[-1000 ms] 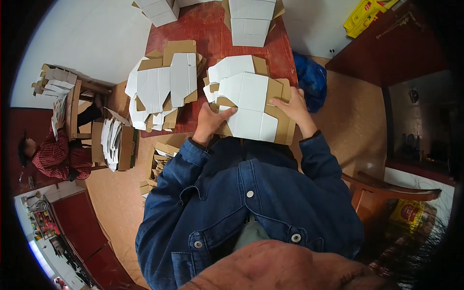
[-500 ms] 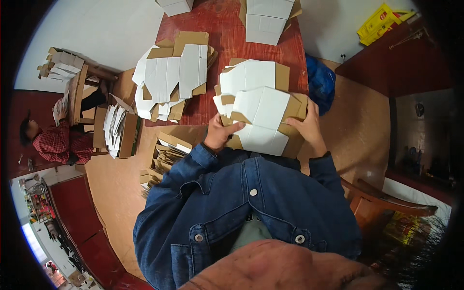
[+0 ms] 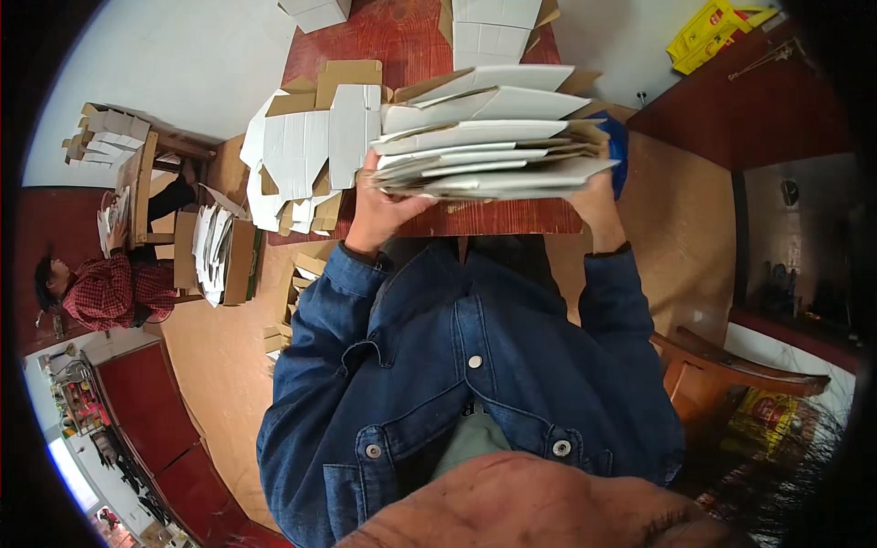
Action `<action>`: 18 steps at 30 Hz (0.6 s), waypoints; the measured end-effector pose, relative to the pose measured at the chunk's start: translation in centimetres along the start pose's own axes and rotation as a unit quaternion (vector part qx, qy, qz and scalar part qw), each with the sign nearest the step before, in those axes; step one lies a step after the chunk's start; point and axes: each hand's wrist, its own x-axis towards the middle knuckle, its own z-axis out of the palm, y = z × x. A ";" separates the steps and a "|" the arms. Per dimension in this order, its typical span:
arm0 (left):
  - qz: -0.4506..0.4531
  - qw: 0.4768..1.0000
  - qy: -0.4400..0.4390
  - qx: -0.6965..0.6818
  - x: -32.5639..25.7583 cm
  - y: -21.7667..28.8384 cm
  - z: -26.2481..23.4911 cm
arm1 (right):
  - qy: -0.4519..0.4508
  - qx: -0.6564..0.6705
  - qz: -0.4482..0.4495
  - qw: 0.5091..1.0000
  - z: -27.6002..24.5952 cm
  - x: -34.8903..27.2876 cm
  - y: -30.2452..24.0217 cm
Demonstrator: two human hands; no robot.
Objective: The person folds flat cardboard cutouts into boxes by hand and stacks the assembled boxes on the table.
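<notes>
Between both hands I hold a stack of flat cardboard box blanks (image 3: 484,137), white on one face and brown on the other, tipped up on edge over the red table (image 3: 402,41). My left hand (image 3: 379,205) grips the stack's left end, thumb along its lower edge. At the right end my right hand (image 3: 598,196) is closed on the stack, its fingers partly hidden behind the sheets. Just left of it, a loose pile of box blanks (image 3: 297,151) lies on the table.
White boxes (image 3: 493,41) stand at the table's far side. A blue bag (image 3: 619,155) is beyond its right edge. Below left is a carton of cardboard pieces (image 3: 297,292). Farther left, a person in a checked shirt (image 3: 119,288) handles sheets beside a filled carton (image 3: 239,260).
The stack, which leaned toward me at the table's front edge, has been lifted up and away and turned on edge. Both hands moved forward with it, gripping its ends.
</notes>
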 end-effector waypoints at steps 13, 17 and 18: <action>-0.173 0.985 0.015 0.002 3.3 -4.2 0.5 | 0.041 -0.001 0.010 0.999 0.9 3.0 3.9; -0.125 0.990 -0.063 0.010 4.7 -3.9 0.6 | 0.016 0.075 0.051 0.996 1.6 3.5 5.2; -0.127 0.990 -0.062 0.010 4.5 -3.8 0.5 | 0.016 0.075 0.053 0.996 1.6 3.4 5.0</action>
